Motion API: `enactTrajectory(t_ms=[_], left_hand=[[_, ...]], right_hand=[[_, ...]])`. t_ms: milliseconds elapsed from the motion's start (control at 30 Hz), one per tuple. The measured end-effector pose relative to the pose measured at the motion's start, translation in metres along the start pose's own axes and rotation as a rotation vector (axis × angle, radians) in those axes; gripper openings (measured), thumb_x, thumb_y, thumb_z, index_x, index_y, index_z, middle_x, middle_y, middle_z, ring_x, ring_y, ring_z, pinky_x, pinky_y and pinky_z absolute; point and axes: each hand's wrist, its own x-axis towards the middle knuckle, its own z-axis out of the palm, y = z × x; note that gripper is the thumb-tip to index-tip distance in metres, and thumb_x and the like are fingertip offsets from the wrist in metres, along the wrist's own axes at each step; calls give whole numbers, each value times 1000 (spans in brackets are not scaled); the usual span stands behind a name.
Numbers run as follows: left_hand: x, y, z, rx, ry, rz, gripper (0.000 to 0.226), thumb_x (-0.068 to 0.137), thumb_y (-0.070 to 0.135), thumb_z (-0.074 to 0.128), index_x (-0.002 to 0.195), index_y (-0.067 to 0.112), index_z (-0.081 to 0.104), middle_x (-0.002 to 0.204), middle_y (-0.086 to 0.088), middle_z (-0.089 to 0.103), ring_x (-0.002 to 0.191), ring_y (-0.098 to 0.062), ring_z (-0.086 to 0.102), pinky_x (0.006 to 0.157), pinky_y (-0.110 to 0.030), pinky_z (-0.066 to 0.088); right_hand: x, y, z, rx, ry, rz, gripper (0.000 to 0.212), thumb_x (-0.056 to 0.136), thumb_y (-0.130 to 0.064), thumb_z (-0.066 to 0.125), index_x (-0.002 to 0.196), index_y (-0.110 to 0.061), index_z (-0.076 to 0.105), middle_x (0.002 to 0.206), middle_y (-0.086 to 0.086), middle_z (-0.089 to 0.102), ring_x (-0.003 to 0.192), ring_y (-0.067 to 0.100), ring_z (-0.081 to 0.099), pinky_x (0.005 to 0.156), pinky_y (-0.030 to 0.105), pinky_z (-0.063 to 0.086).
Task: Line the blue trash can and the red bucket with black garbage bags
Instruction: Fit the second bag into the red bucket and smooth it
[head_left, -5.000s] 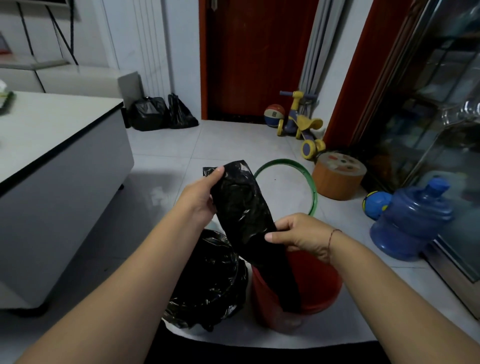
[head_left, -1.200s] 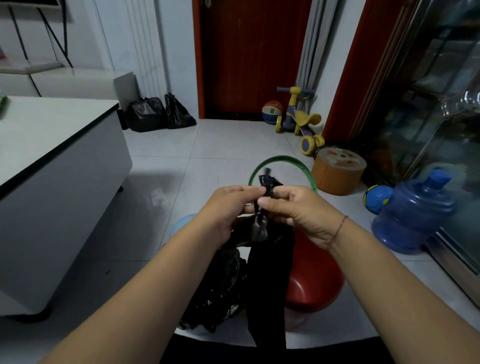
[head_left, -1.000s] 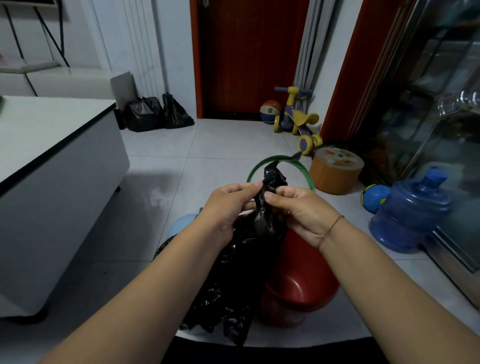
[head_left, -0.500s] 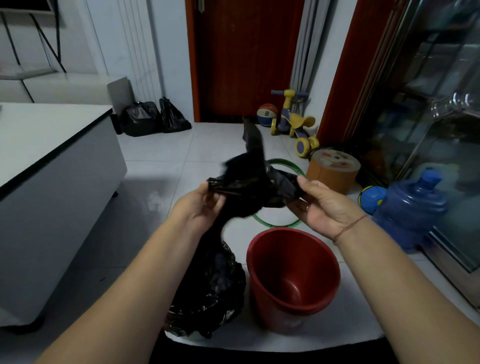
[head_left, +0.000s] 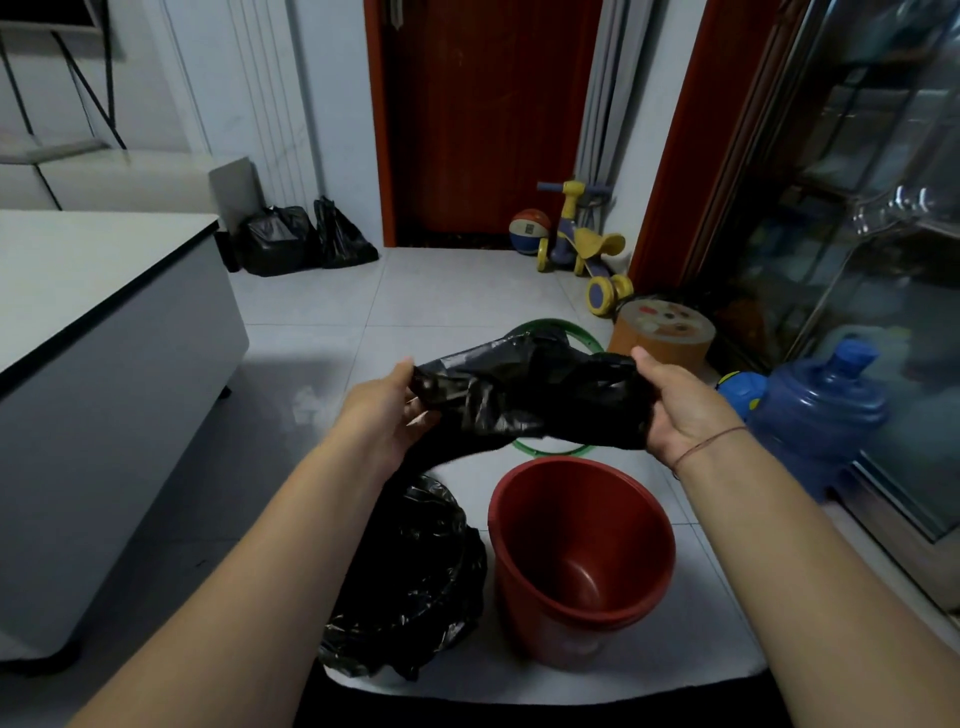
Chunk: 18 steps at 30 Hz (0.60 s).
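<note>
**Black garbage bag spread between two hands above the red bucket**

The fingers of the left hand (head_left: 387, 410) grip one end of a black garbage bag (head_left: 530, 395), thumb on its upper edge and fingers tucked beneath. The fingers of the right hand (head_left: 680, 410) curl round the other end, thumb raised at the top. The bag is stretched crosswise between the two hands, crumpled and glossy, and a tail of it trails down below the left hand. A thin cord bracelet (head_left: 706, 441) circles the right wrist.

The red bucket (head_left: 561, 519) stands upright just below the held bag, on the right, its inside bare. Just beside it on the left, a second black bag (head_left: 415, 566) lies crumpled over the mouth of a round container whose colour does not show. Both stand on a pale surface (head_left: 701, 639) with a curved near edge.

On the tiled floor (head_left: 311, 306) behind the held bag lies a green hoop (head_left: 558, 323), partly hidden by it. To the right are a round tan box (head_left: 660, 332) and a blue water jug (head_left: 821, 410). A white-topped counter (head_left: 104, 291) fills the left side. Against the far wall stand two filled black sacks (head_left: 280, 239), a dark red door (head_left: 488, 119), a ball (head_left: 529, 231) and a toy tricycle (head_left: 582, 244).
</note>
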Motion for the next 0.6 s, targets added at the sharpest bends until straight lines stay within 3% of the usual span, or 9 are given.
enactTrajectory(t_ms=[100, 133, 200, 267, 333, 400, 467, 533, 600], left_hand=[[-9, -7, 2, 493, -147, 208, 66, 75, 67, 58, 117, 16, 54, 113, -2, 60, 103, -14, 54, 89, -32, 41], [-12, -9, 4, 565, -239, 276, 82, 66, 71, 60, 131, 23, 45, 130, 0, 51, 117, -12, 47, 95, -31, 36], [-17, -16, 9, 648, -456, 358, 93, 61, 68, 71, 139, 32, 35, 140, 9, 43, 126, -6, 42, 100, -27, 35], [-18, -25, 14, 690, -547, 375, 80, 63, 50, 81, 132, 32, 44, 127, 14, 54, 113, -1, 55, 94, -20, 45], [-16, -33, 17, 672, -535, 376, 49, 68, 32, 84, 110, 26, 60, 100, 13, 67, 89, -3, 66, 74, -15, 51], [-16, -35, 19, 627, -505, 361, 15, 77, 20, 78, 86, 17, 65, 70, 10, 69, 62, -5, 65, 57, -14, 48], [-14, -33, 19, 557, -440, 363, 12, 84, 16, 70, 74, 15, 65, 55, 9, 64, 48, -3, 59, 48, -13, 44], [-11, -28, 18, 419, -373, 330, 16, 88, 17, 66, 71, 15, 66, 57, 7, 66, 50, -4, 59, 49, -14, 46], [-6, -24, 16, 292, -299, 276, 18, 89, 17, 63, 72, 15, 66, 62, 1, 68, 54, -8, 62, 53, -19, 51]], right_hand=[[-7, 2, 5, -28, -129, -40, 18, 94, -16, 53, 97, 1, 57, 93, 18, 68, 88, 30, 68, 85, 48, 54], [-9, 3, 7, -34, -179, -49, 20, 94, -17, 52, 85, -1, 61, 79, 13, 71, 75, 24, 70, 77, 43, 56], [-14, 8, 12, -30, -261, -52, 35, 94, -18, 52, 62, -12, 66, 66, 6, 69, 65, 18, 68, 71, 37, 57], [-17, 14, 18, -22, -304, -31, 31, 93, -20, 53, 64, -14, 61, 71, 8, 66, 71, 21, 65, 77, 41, 54], [-18, 18, 22, -3, -321, -4, 21, 91, -20, 55, 71, -12, 54, 76, 9, 62, 74, 22, 62, 80, 42, 52], [-17, 20, 25, 9, -312, 25, 17, 90, -21, 57, 77, -10, 54, 80, 12, 61, 78, 25, 62, 80, 43, 53], [-15, 17, 23, -11, -309, 51, 15, 89, -22, 57, 85, -8, 57, 89, 16, 64, 83, 29, 63, 81, 44, 54], [-14, 11, 19, -72, -324, 60, 22, 84, -28, 62, 91, -7, 59, 91, 15, 65, 84, 28, 64, 81, 42, 55], [-14, 5, 14, -248, -335, 24, 34, 70, -38, 70, 85, -10, 58, 80, 11, 65, 70, 20, 66, 67, 32, 59]])
